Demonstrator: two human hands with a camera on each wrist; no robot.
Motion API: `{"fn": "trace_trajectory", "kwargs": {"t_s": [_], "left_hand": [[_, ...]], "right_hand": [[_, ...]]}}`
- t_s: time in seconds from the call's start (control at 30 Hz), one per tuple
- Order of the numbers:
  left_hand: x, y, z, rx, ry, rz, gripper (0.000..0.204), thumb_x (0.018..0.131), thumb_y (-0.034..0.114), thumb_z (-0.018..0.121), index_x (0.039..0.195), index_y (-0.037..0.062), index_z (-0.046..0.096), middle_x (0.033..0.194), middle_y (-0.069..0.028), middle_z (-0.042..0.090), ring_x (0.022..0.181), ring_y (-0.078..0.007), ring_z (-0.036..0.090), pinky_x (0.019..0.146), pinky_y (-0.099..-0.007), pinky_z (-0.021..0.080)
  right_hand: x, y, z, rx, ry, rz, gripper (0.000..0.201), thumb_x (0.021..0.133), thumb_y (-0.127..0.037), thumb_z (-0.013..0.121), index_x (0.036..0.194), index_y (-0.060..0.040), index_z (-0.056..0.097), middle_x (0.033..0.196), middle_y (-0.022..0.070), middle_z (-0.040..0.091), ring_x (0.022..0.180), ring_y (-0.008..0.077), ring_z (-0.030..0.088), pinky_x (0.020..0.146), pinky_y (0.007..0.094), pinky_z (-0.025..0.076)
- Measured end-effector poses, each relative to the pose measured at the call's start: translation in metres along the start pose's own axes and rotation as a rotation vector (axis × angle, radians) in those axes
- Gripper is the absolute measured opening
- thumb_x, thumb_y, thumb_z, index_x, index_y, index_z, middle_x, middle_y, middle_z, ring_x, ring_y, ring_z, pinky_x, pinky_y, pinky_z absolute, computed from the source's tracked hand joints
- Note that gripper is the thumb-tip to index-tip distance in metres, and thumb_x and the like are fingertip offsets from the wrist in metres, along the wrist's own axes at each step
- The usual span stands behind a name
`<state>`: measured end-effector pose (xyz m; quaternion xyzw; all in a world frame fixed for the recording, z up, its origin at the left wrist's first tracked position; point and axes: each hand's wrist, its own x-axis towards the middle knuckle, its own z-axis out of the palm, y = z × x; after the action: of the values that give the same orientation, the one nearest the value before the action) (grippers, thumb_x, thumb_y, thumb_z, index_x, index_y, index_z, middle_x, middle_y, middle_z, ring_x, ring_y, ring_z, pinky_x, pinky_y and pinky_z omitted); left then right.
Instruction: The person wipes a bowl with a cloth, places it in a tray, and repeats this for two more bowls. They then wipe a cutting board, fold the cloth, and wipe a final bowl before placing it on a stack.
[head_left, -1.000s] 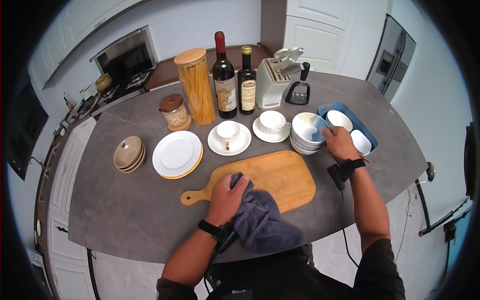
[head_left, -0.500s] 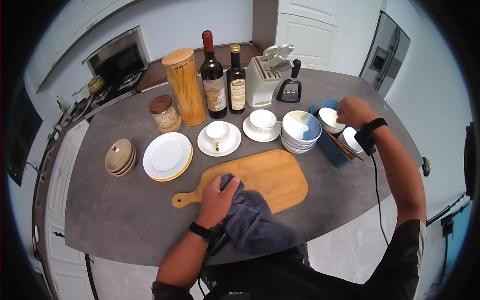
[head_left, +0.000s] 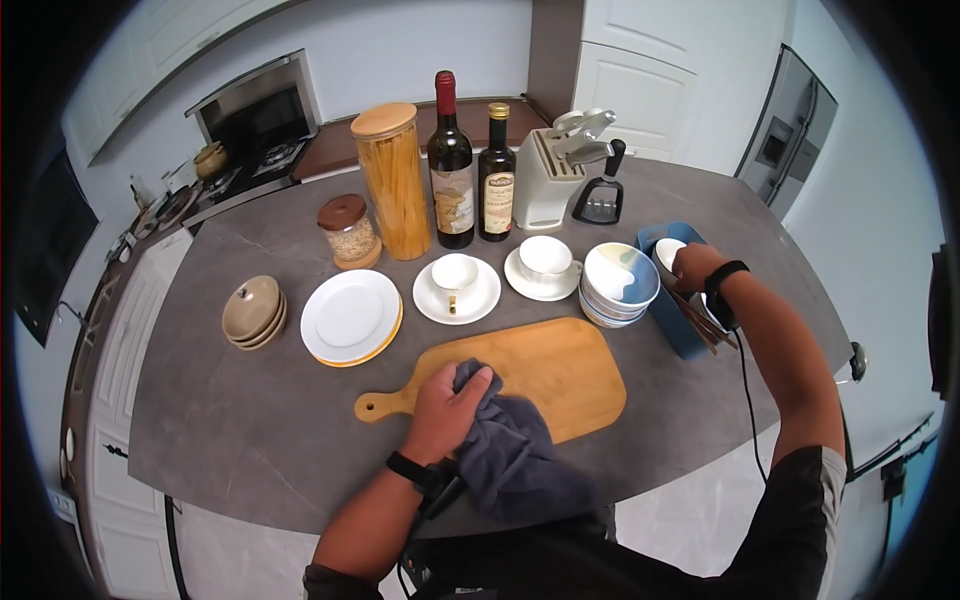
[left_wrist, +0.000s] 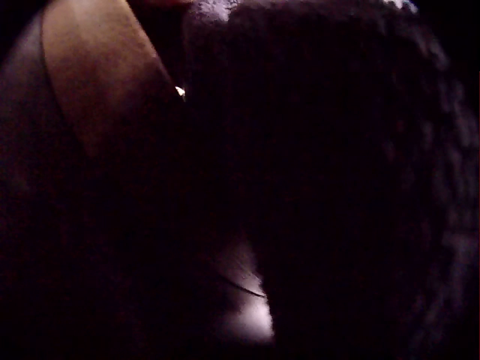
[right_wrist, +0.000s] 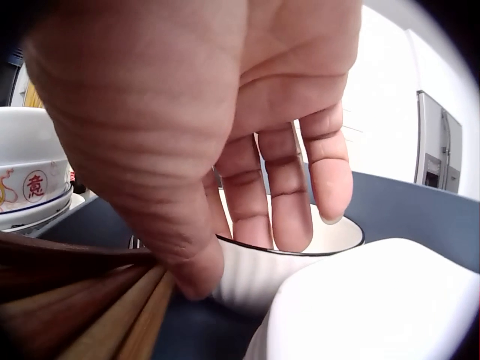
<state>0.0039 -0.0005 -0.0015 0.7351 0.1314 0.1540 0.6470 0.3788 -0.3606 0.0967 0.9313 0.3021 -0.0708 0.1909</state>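
Observation:
My left hand (head_left: 440, 412) grips a dark grey towel (head_left: 520, 455), which lies bunched over the near edge of a wooden cutting board (head_left: 570, 375). The left wrist view is mostly dark. At the right, my right hand (head_left: 699, 267) reaches into a blue bin (head_left: 682, 332). It pinches the rim of a white bowl (right_wrist: 251, 276) with a dark rim line, thumb outside and fingers inside. Beside that bowl sits another white dish (right_wrist: 382, 307), and wooden chopsticks (right_wrist: 112, 307) lie close under the thumb. A stack of patterned bowls (head_left: 612, 300) stands left of the bin.
Two white cups on saucers, one cup (head_left: 455, 272) with a gold handle, stand behind the board. Plates (head_left: 350, 315) and brown bowls (head_left: 252, 310) sit to the left. Behind are a pasta jar (head_left: 394, 190), a wine bottle (head_left: 453, 190), a darker bottle (head_left: 497, 185) and a knife block (head_left: 545, 185).
My right hand has left the patterned bowl stack, moved right to the bin and come down onto the white bowl's rim. The left hand keeps its hold on the towel.

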Motion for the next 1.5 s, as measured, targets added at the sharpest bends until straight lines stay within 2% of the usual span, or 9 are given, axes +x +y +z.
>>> {"fn": "trace_trajectory", "kwargs": {"t_s": [0.27, 0.4, 0.5, 0.67, 0.73, 1.23, 1.3, 1.47, 1.5], "left_hand": [[0.004, -0.010, -0.007, -0.170, 0.041, -0.027, 0.029, 0.110, 0.025, 0.067, 0.104, -0.0031, 0.073, 0.085, 0.0005, 0.067, 0.080, -0.0084, 0.059, 0.071, -0.0315, 0.050], [0.002, 0.004, -0.008, -0.231, 0.118, -0.064, 0.029, 0.111, 0.025, 0.065, 0.107, -0.0032, 0.074, 0.082, 0.0036, 0.062, 0.078, -0.0062, 0.054, 0.072, -0.0290, 0.048], [0.006, -0.004, -0.012, -0.260, 0.153, 0.018, 0.028, 0.112, 0.023, 0.065, 0.111, -0.0024, 0.076, 0.096, 0.0009, 0.070, 0.083, -0.0077, 0.060, 0.076, -0.0263, 0.049], [0.013, 0.001, -0.016, -0.766, 0.064, -0.150, 0.030, 0.115, 0.025, 0.058, 0.126, 0.0001, 0.071, 0.113, -0.0064, 0.076, 0.091, -0.0147, 0.071, 0.082, -0.0287, 0.055], [0.015, 0.000, -0.025, -0.972, -0.002, -0.148, 0.036, 0.116, 0.023, 0.052, 0.141, -0.0009, 0.061, 0.131, -0.0112, 0.074, 0.121, -0.0236, 0.073, 0.109, -0.0404, 0.059], [0.011, 0.018, -0.023, -0.955, -0.256, -0.088, 0.054, 0.109, 0.019, 0.040, 0.158, -0.0035, 0.045, 0.150, -0.0160, 0.063, 0.136, -0.0250, 0.065, 0.118, -0.0415, 0.050], [0.012, 0.012, -0.021, -0.917, -0.245, -0.096, 0.054, 0.107, 0.014, 0.040, 0.158, -0.0036, 0.046, 0.148, -0.0158, 0.065, 0.132, -0.0244, 0.066, 0.116, -0.0410, 0.052], [0.009, 0.011, -0.013, -0.750, -0.244, -0.147, 0.049, 0.106, 0.004, 0.041, 0.152, -0.0037, 0.054, 0.141, -0.0139, 0.069, 0.121, -0.0217, 0.071, 0.106, -0.0374, 0.057], [0.007, 0.012, -0.011, -0.711, -0.231, -0.144, 0.047, 0.106, 0.001, 0.043, 0.149, -0.0031, 0.058, 0.138, -0.0124, 0.070, 0.119, -0.0202, 0.072, 0.103, -0.0354, 0.058]], "right_hand": [[-0.044, -0.009, -0.037, 0.079, 0.212, 0.182, 0.028, 0.093, -0.027, 0.079, 0.108, -0.0043, 0.082, 0.107, 0.0246, 0.078, 0.102, 0.0436, 0.076, 0.091, 0.0525, 0.060], [-0.102, -0.028, -0.088, 0.259, 0.636, 0.006, 0.021, 0.095, -0.015, 0.074, 0.096, 0.0054, 0.071, 0.096, 0.0305, 0.071, 0.092, 0.0493, 0.070, 0.081, 0.0544, 0.053], [-0.155, -0.084, -0.123, 0.437, 0.653, -0.135, 0.018, 0.094, -0.008, 0.075, 0.100, 0.0080, 0.070, 0.090, 0.0286, 0.067, 0.084, 0.0476, 0.068, 0.076, 0.0497, 0.053], [-0.190, -0.168, -0.095, 0.366, 0.663, -0.665, 0.017, 0.089, -0.001, 0.075, 0.105, 0.0039, 0.070, 0.100, 0.0213, 0.073, 0.092, 0.0404, 0.073, 0.081, 0.0465, 0.061], [-0.187, -0.197, -0.078, 0.318, 0.596, -0.743, 0.016, 0.089, -0.006, 0.073, 0.101, 0.0035, 0.070, 0.097, 0.0180, 0.072, 0.095, 0.0366, 0.073, 0.081, 0.0451, 0.061], [-0.153, -0.238, -0.011, 0.599, 0.714, -0.763, 0.028, 0.087, -0.014, 0.082, 0.110, -0.0013, 0.074, 0.103, 0.0119, 0.074, 0.103, 0.0294, 0.072, 0.084, 0.0397, 0.061], [-0.153, -0.234, -0.012, 0.730, 0.909, -0.563, 0.037, 0.089, -0.020, 0.089, 0.117, -0.0013, 0.073, 0.105, 0.0134, 0.075, 0.097, 0.0292, 0.073, 0.079, 0.0386, 0.059], [-0.128, -0.230, -0.007, 1.037, 0.497, -0.144, 0.046, 0.100, -0.036, 0.081, 0.124, 0.0022, 0.071, 0.088, 0.0167, 0.073, 0.067, 0.0261, 0.069, 0.064, 0.0359, 0.055], [-0.120, -0.231, -0.009, 1.198, 0.193, -0.154, 0.047, 0.102, -0.037, 0.077, 0.126, 0.0034, 0.070, 0.084, 0.0162, 0.072, 0.067, 0.0256, 0.070, 0.064, 0.0364, 0.055]]}}
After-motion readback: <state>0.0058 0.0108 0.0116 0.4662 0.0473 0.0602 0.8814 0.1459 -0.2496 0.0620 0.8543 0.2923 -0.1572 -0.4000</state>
